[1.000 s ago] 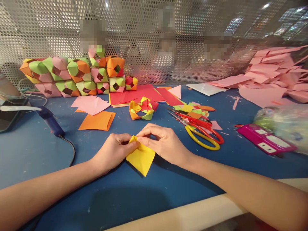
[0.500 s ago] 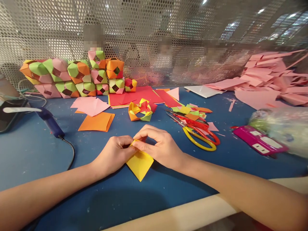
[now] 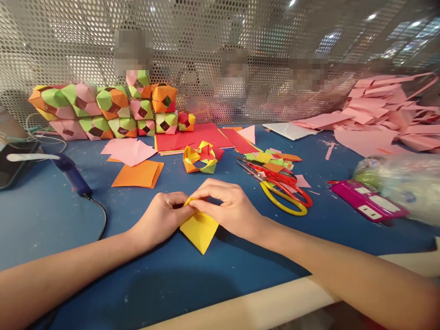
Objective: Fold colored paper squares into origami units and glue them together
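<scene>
Both hands pinch a small folded sheet of yellow paper [image 3: 200, 231] at its far edge, above the blue table. My left hand [image 3: 165, 215] grips the upper left edge between thumb and fingers. Opposite it, my right hand [image 3: 232, 206] has thumb and fingertips closed on the top corner, nearly touching the left thumb. The paper's free corner points toward me. Just beyond the hands lies a ring of joined folded paper units [image 3: 202, 157] in yellow, green, orange and red. Folded orange paper [image 3: 137, 174] rests to the left of it.
Stacked paper polyhedra [image 3: 113, 103] stand along the perforated metal screen [image 3: 206, 27]. Yellow-handled scissors [image 3: 283, 201] lie on red-handled ones at right, near paper scraps. Farther right are a magenta power strip [image 3: 369, 201] and pink paper strips [image 3: 381, 105]. A corded blue tool [image 3: 74, 176] lies left.
The yellow paper has tilted a little, its near corner shifting slightly right and away from me. My fingertips have moved slightly along its top edge; both hands still hold it.
</scene>
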`<move>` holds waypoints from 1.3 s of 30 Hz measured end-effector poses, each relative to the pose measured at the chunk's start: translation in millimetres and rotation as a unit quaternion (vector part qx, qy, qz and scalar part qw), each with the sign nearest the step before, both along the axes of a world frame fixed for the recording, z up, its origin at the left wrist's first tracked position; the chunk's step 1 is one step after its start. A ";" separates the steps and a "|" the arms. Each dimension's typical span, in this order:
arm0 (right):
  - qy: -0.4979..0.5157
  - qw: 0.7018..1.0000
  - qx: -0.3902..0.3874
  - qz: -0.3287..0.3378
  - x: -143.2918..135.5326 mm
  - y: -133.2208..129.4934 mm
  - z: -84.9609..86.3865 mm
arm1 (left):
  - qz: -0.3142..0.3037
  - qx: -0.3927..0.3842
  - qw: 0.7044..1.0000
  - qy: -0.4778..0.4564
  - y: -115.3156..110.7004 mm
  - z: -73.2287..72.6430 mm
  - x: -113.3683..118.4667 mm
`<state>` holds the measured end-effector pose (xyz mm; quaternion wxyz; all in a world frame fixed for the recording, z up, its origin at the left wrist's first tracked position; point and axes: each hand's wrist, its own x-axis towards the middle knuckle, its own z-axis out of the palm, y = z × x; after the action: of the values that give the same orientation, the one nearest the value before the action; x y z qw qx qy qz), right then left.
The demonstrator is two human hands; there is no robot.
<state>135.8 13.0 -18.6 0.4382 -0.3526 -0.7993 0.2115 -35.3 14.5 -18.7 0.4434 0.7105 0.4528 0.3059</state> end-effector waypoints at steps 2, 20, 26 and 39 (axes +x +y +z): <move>-0.003 1.000 -0.016 -0.018 1.2 0.9 0.9 | 0.034 -0.002 0.999 -0.019 0.4 0.6 0.2; -0.023 0.998 -0.021 -0.047 4.5 5.2 -2.0 | 0.099 -0.016 0.995 -0.024 4.5 -3.7 0.7; -0.004 0.999 -0.021 -0.038 8.1 4.7 1.6 | 0.136 -0.007 0.991 -0.013 4.9 -3.2 1.3; 0.018 0.994 -0.059 -0.088 0.0 6.2 -6.4 | 0.160 -0.019 0.977 -0.141 10.4 -10.1 -3.1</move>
<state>135.9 19.1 -25.1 0.4478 -0.4427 -0.7434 0.2255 -38.4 24.8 -28.8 0.4612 0.5703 0.4994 0.4611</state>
